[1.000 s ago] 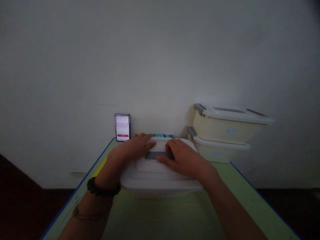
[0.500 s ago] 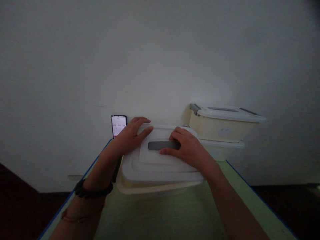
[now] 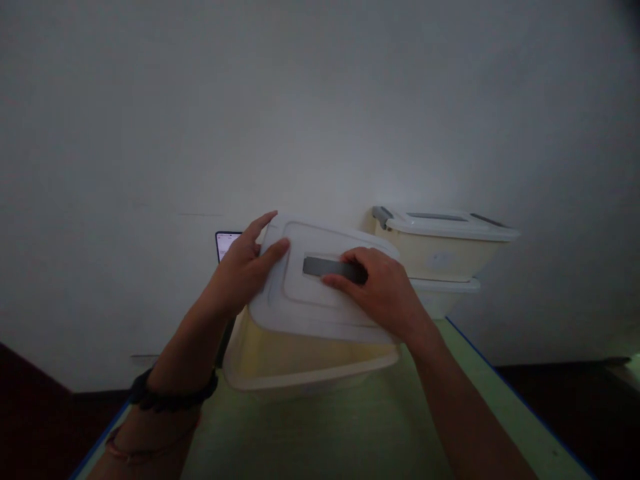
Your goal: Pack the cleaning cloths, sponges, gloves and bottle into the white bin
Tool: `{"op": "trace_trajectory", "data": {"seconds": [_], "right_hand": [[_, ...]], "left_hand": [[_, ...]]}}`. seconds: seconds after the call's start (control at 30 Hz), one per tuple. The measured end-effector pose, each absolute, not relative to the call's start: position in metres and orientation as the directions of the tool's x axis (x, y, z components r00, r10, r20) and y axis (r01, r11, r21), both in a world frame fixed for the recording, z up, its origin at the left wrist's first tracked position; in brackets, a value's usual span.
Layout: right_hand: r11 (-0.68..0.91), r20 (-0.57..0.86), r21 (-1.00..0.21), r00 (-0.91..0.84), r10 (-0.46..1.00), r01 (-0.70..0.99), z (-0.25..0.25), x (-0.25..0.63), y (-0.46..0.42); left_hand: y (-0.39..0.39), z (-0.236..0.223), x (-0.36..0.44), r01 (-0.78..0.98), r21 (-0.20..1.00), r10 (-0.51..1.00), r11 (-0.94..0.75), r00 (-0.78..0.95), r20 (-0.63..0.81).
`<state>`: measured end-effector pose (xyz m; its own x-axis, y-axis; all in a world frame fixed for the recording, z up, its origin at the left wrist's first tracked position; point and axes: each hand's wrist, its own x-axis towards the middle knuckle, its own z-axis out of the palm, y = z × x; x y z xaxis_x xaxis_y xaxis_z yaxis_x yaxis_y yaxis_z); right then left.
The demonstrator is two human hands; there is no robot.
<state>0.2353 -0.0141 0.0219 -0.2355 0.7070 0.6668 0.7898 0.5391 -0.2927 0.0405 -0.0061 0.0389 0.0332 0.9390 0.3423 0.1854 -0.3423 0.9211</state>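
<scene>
A white lid with a grey handle is raised and tilted above a cream plastic box. My left hand grips the lid's left edge, thumb on top and fingers at the far side. With thumb and fingers, my right hand pinches the right end of the grey handle. Through the gap at the near side, part of the box's yellowish inside shows; the lid hides the rest. The box rests on a green table.
Two lidded cream boxes stand stacked at the back right, the upper box on the lower box. A phone stands upright behind my left hand. Close behind everything rises a pale wall. The table has a blue edge.
Both hands have lifted the lid off the box's rim and tilted it, its far edge rising. The gap at the near side has widened. My left hand now grips the lid's edge.
</scene>
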Motion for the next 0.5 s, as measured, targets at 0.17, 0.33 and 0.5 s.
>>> {"op": "trace_trajectory", "data": {"seconds": [0.17,0.33,0.5], "right_hand": [[0.539,0.679,-0.368,-0.178,0.712,0.758,0.026,0.234,-0.019],[0.486,0.715,-0.438,-0.035,0.698,0.756,0.029,0.239,-0.022],[0.446,0.776,-0.342,-0.019,0.630,0.827,0.037,0.248,-0.032]], "left_hand": [[-0.006,0.034,0.050,0.223,0.899,0.926,-0.377,0.086,0.367],[-0.009,0.031,0.057,0.364,0.813,0.890,-0.455,0.169,0.423],[-0.018,0.034,0.055,0.412,0.790,0.888,-0.454,0.282,0.363]]}}
